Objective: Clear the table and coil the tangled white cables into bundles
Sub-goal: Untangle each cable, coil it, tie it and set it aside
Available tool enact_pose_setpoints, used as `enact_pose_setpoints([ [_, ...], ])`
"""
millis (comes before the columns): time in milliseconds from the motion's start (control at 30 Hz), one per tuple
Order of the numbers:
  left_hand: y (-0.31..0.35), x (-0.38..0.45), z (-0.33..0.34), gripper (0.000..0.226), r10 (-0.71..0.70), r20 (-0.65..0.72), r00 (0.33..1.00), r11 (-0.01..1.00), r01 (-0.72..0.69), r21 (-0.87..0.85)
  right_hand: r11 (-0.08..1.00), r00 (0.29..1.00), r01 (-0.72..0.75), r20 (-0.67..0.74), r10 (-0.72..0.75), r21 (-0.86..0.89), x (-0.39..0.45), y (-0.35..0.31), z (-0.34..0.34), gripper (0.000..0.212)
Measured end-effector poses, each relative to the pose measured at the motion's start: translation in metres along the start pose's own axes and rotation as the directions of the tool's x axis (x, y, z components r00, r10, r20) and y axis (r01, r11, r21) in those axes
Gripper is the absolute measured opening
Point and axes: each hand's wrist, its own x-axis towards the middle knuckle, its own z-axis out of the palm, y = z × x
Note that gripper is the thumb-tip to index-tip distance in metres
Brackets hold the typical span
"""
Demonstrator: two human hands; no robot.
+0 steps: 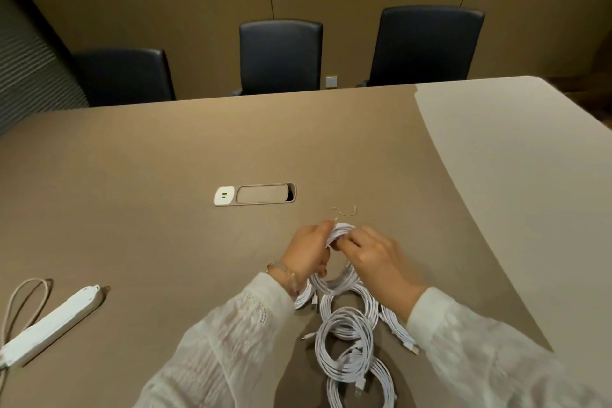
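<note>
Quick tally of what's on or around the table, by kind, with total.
Black padded office chairs: 3
White power strip: 1
Thin gold wire twist tie: 1
Coiled white cable bundles lying on the table: about 5, overlapping, so approximate
Coiled white cable held in both hands: 1
Total: about 11

Both hands up over the brown table (165, 175); left hand (309, 250) and right hand (374, 257) grip a white cable coil (337, 275) at its far edge, fingers curled round the strands; thin twist tie (346, 210) lies just beyond; more coiled white cables (347, 341) stacked between the sleeves; white power strip (49, 325) far left; socket panel (255, 194) mid-table; three dark chairs (280, 56) behind.
</note>
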Motion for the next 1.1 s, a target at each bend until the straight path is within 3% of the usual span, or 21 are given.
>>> enact_pose_setpoints([
  [133,-0.002,-0.006,-0.005,0.033,0.178,0.004,0.984,0.977,-0.177,0.122,0.999,0.997,0.033,-0.073,-0.033,-0.006,-0.008,0.001,-0.005,0.034],
  [233,-0.001,-0.014,-0.008,0.030,0.228,0.034,0.973,0.966,-0.230,0.117,0.999,0.991,0.020,-0.136,-0.015,0.035,-0.007,-0.002,-0.013,0.020],
  [300,0.001,-0.020,-0.009,0.030,0.222,0.058,0.973,0.969,-0.227,0.093,0.985,0.985,0.004,-0.170,0.026,0.174,-0.005,-0.004,-0.018,0.010],
  [367,0.004,-0.027,-0.010,0.030,0.190,0.089,0.978,0.979,-0.195,0.053,0.921,0.979,-0.045,-0.164,0.117,0.388,-0.005,-0.004,-0.024,0.014],
  [467,0.009,-0.037,-0.013,0.030,0.107,0.163,0.981,0.994,-0.101,-0.045,0.726,0.935,-0.236,-0.051,0.350,0.645,-0.002,-0.009,-0.037,0.035],
  [567,0.012,-0.044,-0.019,0.032,0.102,0.252,0.962,0.994,-0.088,-0.065,0.419,0.824,-0.454,0.191,0.534,0.786,0.004,-0.010,-0.047,0.056],
  [633,0.013,-0.047,-0.022,0.033,0.107,0.303,0.947,0.994,-0.097,-0.049,0.144,0.763,-0.539,0.408,0.502,0.830,0.009,-0.008,-0.053,0.047],
  [700,0.014,-0.051,-0.025,0.033,0.089,0.337,0.937,0.996,-0.085,-0.027,0.012,0.749,-0.563,0.504,0.430,0.826,0.010,-0.008,-0.058,0.030],
  [900,0.014,-0.057,-0.029,0.030,0.065,0.404,0.912,0.998,-0.062,-0.020,-0.048,0.721,-0.549,0.502,0.478,0.834,0.007,-0.018,-0.063,0.026],
  [1000,0.013,-0.060,-0.034,0.010,0.105,0.475,0.874,0.994,-0.104,-0.029,-0.064,0.714,-0.535,0.491,0.500,0.843,0.005,-0.022,-0.066,0.026],
  [1100,0.012,-0.063,-0.037,0.014,0.125,0.507,0.853,0.988,-0.155,0.018,-0.071,0.722,-0.530,0.493,0.484,0.845,0.002,-0.027,-0.070,0.027],
])
